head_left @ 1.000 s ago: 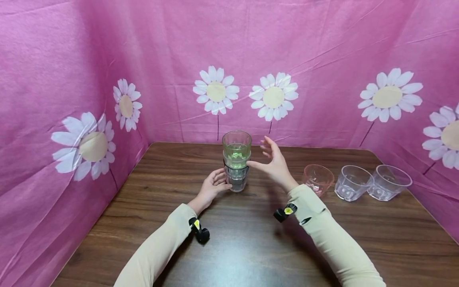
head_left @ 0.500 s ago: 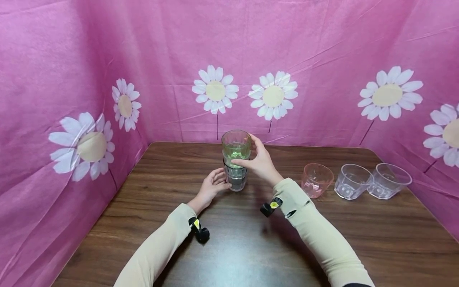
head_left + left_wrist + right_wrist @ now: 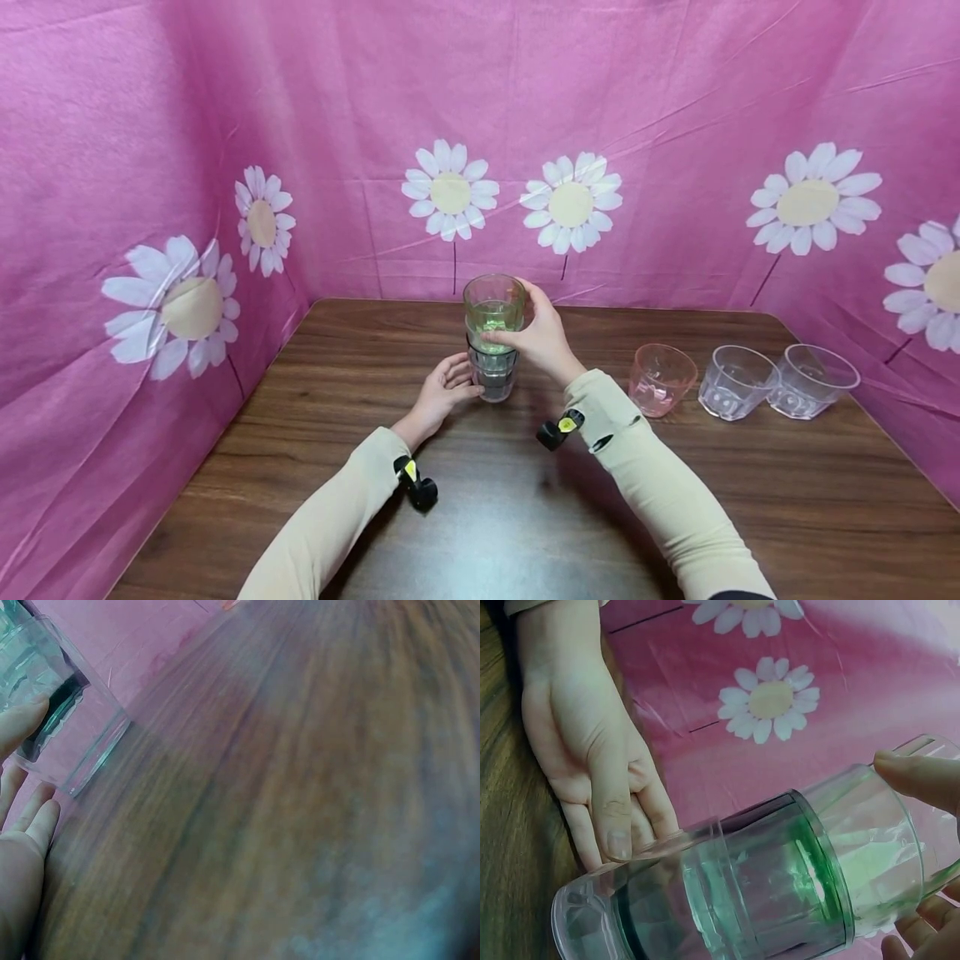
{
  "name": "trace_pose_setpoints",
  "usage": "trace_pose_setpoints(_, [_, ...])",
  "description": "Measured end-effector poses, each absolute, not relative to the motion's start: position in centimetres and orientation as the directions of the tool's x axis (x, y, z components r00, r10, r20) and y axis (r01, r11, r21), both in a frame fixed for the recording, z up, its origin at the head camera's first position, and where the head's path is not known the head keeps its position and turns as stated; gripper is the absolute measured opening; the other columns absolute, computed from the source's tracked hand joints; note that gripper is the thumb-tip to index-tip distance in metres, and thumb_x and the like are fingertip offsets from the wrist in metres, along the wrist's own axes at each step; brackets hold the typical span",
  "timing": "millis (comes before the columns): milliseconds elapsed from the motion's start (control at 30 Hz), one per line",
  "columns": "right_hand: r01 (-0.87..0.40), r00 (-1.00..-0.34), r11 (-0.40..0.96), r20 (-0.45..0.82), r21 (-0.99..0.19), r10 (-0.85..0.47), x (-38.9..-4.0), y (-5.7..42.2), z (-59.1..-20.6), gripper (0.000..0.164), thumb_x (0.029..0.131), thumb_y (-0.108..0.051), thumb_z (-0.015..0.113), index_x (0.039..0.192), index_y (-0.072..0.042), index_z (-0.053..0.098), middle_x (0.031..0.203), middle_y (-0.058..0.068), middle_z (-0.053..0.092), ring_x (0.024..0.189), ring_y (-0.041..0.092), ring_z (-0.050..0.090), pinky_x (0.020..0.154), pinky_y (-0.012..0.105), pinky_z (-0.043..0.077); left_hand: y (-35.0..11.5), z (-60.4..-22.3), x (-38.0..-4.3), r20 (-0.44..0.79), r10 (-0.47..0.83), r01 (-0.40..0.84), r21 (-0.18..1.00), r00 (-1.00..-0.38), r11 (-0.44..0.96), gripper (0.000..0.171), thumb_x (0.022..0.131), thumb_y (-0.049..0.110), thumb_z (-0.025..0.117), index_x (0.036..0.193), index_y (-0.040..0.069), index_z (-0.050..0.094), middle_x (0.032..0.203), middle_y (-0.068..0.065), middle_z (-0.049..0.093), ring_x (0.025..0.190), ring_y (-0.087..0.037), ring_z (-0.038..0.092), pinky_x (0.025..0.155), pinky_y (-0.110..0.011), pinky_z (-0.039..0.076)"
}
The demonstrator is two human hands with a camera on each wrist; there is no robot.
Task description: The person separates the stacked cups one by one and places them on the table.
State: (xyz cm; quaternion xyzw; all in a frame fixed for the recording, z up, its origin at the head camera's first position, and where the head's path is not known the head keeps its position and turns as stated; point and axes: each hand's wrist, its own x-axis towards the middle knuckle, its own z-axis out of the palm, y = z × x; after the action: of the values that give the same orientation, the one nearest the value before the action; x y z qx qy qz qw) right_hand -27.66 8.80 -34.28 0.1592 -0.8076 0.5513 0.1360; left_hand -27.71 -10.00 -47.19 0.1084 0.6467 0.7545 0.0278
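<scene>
A stack of nested plastic cups stands upright on the table, a green cup at the top and a clear cup at the bottom. Between them shows a grey cup with a dark rim. My left hand holds the stack low down, thumb on the near side and fingers at the left. My right hand grips the upper part from the right, its thumb across the front and its fingers behind the green cup. In the right wrist view, the right thumb lies at the upper cups.
To the right stand a pink cup and two clear cups, one overlapping the other in view. A pink cloth with daisies rises behind the wooden table and along its sides.
My right hand has moved left from beside the stack and taken hold of its upper part. The left hand has stayed at the base, and the stack stands in the same place.
</scene>
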Motion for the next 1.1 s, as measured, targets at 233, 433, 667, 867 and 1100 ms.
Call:
trace_pose_setpoints(233, [-0.422,-0.905,0.314,0.412,-0.850,-0.101,-27.7,8.8,-34.2,0.093,0.067,-0.013,0.093,0.145,-0.003,0.043,0.138,0.016,0.053,0.127,0.030,0.048,0.109,0.048,0.039,-10.0,-47.3,-27.8,0.130,0.181,0.101,0.982,-0.975,-0.162,0.062,0.084,-0.016,0.067,0.141,-0.008,0.043,0.139,-0.028,0.052,0.125,-0.038,0.053,0.107,-0.041,0.046])
trace_pose_setpoints(433, [-0.432,-0.900,0.309,0.427,-0.847,-0.087,-27.7,8.9,-33.8,0.092,0.067,-0.013,0.093,0.145,-0.004,0.044,0.135,0.015,0.056,0.119,0.030,0.052,0.101,0.047,0.045,-10.0,-47.3,-27.8,0.129,0.183,0.099,0.981,-0.975,-0.164,0.064,0.083,-0.016,0.067,0.141,-0.008,0.042,0.139,-0.028,0.052,0.125,-0.037,0.053,0.106,-0.041,0.046])
trace_pose_setpoints(667, [-0.433,-0.898,0.314,0.434,-0.845,-0.070,-27.7,9.0,-32.9,0.093,0.067,-0.017,0.094,0.145,-0.005,0.045,0.136,0.014,0.056,0.121,0.028,0.051,0.104,0.050,0.042,-10.0,-47.3,-27.9,0.124,0.187,0.092,0.981,-0.975,-0.173,0.064,0.083,-0.016,0.067,0.142,-0.007,0.042,0.139,-0.029,0.051,0.126,-0.037,0.053,0.107,-0.042,0.045])
trace_pose_setpoints(867, [-0.450,-0.889,0.299,0.454,-0.842,-0.060,-27.4,9.3,-31.7,0.093,0.067,-0.015,0.093,0.146,-0.005,0.044,0.136,0.014,0.056,0.117,0.029,0.052,0.101,0.048,0.045,-10.0,-47.2,-27.9,0.124,0.181,0.094,0.981,-0.975,-0.167,0.064,0.083,-0.017,0.067,0.141,-0.008,0.042,0.139,-0.029,0.052,0.125,-0.036,0.053,0.106,-0.040,0.046])
trace_pose_setpoints(1100, [-0.470,-0.881,0.219,0.468,-0.855,-0.065,-27.0,9.6,-30.6,0.092,0.067,-0.007,0.093,0.145,-0.004,0.044,0.136,0.014,0.056,0.113,0.032,0.057,0.095,0.046,0.050,-10.0,-47.2,-27.8,0.142,0.177,0.112,0.980,-0.974,-0.166,0.064,0.082,-0.017,0.068,0.140,-0.009,0.043,0.138,-0.029,0.052,0.124,-0.036,0.054,0.106,-0.040,0.047])
